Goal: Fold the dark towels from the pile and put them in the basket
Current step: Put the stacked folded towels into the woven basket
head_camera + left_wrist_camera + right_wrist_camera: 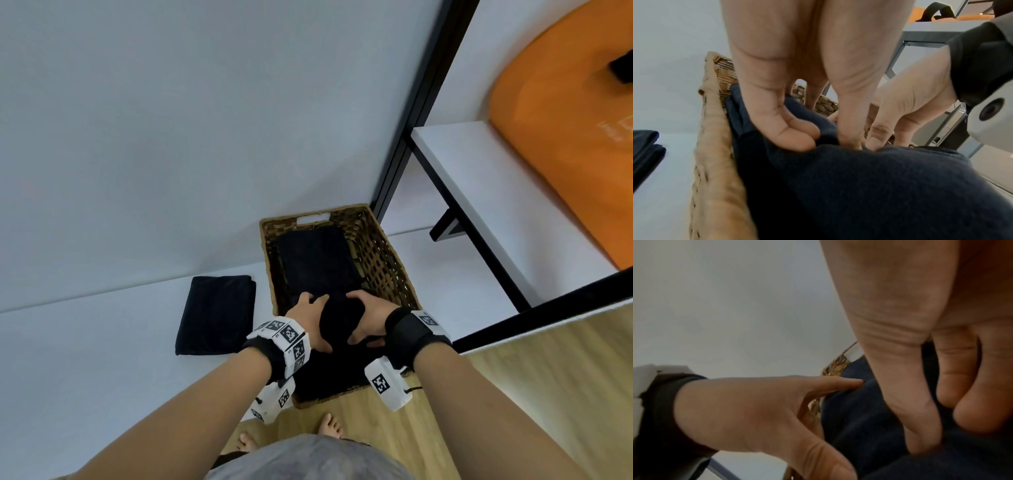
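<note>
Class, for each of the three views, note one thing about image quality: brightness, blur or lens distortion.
Head view: evenly lit, but the wide lens bends the black frame and the dark towels lose all detail. Left wrist view: bright, with the wicker basket rim blurred up close. Right wrist view: dimmer, with soft fingers.

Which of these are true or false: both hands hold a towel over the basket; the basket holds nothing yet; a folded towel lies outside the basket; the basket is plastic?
1. Both hands hold a towel over the basket: true. The left hand and right hand grip a dark towel above the basket.
2. The basket holds nothing: false. A folded towel lies inside.
3. A folded towel lies outside: true, the one on the left.
4. Plastic: false, it is woven wicker.
</note>
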`<state>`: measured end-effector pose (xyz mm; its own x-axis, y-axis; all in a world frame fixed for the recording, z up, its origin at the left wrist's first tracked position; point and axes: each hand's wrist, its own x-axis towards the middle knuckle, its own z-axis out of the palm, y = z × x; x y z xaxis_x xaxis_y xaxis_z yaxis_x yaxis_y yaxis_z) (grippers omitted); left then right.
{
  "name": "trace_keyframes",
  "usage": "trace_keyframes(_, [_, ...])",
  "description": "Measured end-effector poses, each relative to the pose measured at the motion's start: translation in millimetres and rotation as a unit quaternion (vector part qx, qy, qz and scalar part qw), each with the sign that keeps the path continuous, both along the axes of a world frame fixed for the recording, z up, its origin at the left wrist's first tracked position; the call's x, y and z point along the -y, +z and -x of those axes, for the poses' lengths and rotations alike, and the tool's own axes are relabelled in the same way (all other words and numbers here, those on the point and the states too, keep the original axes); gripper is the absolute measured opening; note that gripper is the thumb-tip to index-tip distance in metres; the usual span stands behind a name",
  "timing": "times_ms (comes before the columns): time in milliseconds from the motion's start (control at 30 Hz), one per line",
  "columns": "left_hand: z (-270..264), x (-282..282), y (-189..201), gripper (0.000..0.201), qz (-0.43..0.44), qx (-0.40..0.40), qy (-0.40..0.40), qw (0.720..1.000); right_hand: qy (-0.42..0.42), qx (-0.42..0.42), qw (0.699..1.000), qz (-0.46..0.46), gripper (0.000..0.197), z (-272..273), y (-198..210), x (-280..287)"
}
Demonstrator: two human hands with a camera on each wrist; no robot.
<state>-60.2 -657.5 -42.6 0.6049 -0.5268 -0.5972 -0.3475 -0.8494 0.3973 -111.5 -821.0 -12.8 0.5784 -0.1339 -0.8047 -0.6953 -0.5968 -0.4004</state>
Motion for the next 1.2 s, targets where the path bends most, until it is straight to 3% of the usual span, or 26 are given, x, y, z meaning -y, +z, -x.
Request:
trace_keyframes(200, [-13, 3, 15, 0.105, 0.023, -0.024, -0.001, 0.999, 0.063, -0.022, 0.997, 0.043, 0.099, -14, 13, -5])
trace_keyframes(333, [-30, -19, 32, 0.058, 0.156, -0.076, 0.136, 0.975, 0.101, 0.009, 0.993, 0.066, 0.082, -34, 35, -10])
trace_keyframes(433, [-58, -55, 41, 0.020, 0.223, -0.076, 0.187, 0.954, 0.055, 0.101, 0.993, 0.035, 0.051, -55, 50, -27])
trace_keyframes(500, [-80, -85, 45, 0.010, 0.234, -0.066, 0.233, 0.942, 0.019, 0.141, 0.990, -0.026, 0.029, -70, 54, -50])
trace_keyframes(567, [-101, -117, 39, 0.011, 0.221, -0.053, 0.309, 0.924, -0.013, 0.147, 0.985, -0.091, 0.015, -86, 52, -81])
trace_keyframes(667, [-123, -162, 13, 0.014, 0.140, -0.011, 0.385, 0.912, -0.057, 0.114, 0.982, -0.142, 0.011, -106, 30, -136])
trace_keyframes(767, [-131, -201, -27, 0.012, 0.000, 0.029, 0.372, 0.928, -0.069, 0.075, 0.988, -0.116, 0.024, -118, -13, -186])
trace_keyframes(833, [-130, -217, -60, 0.025, -0.032, 0.011, 0.384, 0.923, -0.046, 0.037, 0.996, -0.061, 0.038, -122, -47, -207])
trace_keyframes(933, [-123, -231, -100, 0.057, -0.014, -0.022, 0.400, 0.916, -0.053, -0.027, 0.998, 0.000, 0.045, -126, -94, -219])
trace_keyframes(1067, [-115, -241, -128, 0.065, 0.073, -0.060, 0.427, 0.899, -0.128, -0.034, 0.991, 0.005, 0.056, -130, -137, -228])
trace_keyframes(1200, [-107, -258, -136, 0.077, 0.096, -0.101, 0.433, 0.890, -0.226, -0.004, 0.973, -0.056, 0.068, -135, -158, -239])
